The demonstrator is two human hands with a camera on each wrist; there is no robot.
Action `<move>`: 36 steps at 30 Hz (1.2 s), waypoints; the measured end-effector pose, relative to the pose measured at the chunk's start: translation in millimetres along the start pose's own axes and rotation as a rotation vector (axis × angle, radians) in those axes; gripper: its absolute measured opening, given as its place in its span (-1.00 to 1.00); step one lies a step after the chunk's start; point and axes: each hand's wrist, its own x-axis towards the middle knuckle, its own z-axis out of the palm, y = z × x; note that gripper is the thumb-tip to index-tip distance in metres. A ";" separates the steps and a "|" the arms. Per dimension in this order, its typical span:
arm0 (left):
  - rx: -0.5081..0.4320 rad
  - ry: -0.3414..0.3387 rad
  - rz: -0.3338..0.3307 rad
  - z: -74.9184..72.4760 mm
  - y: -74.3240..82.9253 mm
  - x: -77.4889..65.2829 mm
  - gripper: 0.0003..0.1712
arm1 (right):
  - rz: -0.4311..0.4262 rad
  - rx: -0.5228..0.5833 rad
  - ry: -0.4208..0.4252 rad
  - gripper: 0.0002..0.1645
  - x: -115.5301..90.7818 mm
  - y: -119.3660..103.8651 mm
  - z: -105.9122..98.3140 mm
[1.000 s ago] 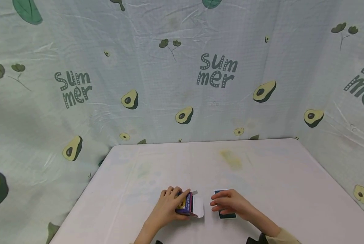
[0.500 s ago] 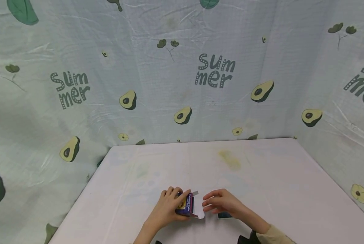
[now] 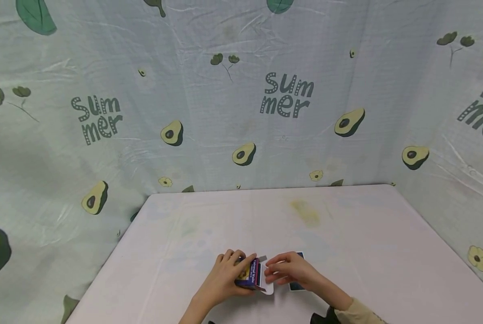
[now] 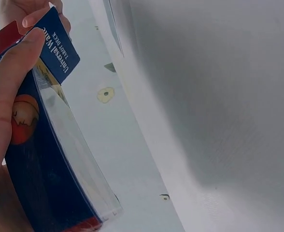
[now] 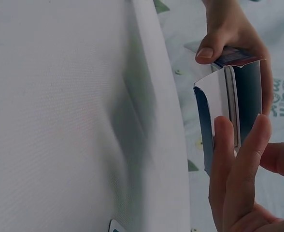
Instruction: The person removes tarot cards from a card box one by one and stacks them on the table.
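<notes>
1. Left hand point(image 3: 225, 276): grips the box, thumb on one face, other fingers round the far side.
2. Right hand point(image 3: 292, 272): fingers extended, slightly bent and parted from the thumb, gripping nothing. They stand at the box's open end; contact with the flap cannot be confirmed.
3. Box point(image 3: 247, 273): blue, marked "Universal Waite Tarot Deck", held between the left palm and fingers, open end facing the right hand.
4. Flap point(image 3: 269, 289): white inside, folded outward from that end.
5. Stack point(image 5: 233, 104): pale edges visible inside the box.
6. Card point(image 3: 296, 286): dark, white-bordered, flat on the table point(image 3: 346, 234), partly hidden by the right hand; single or several, cannot tell.
7. Backdrop point(image 3: 209, 99): avocado-printed cloth beyond the table.
</notes>
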 end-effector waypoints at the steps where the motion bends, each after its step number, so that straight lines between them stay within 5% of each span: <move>1: -0.005 0.000 0.002 -0.5 0.5 -0.2 -0.09 | -0.002 0.000 0.000 -0.51 0.0 0.0 0.7; 36: -0.040 0.004 0.039 -1.6 5.0 0.6 -0.11 | 0.096 -0.028 0.071 -0.69 8.1 -2.4 14.0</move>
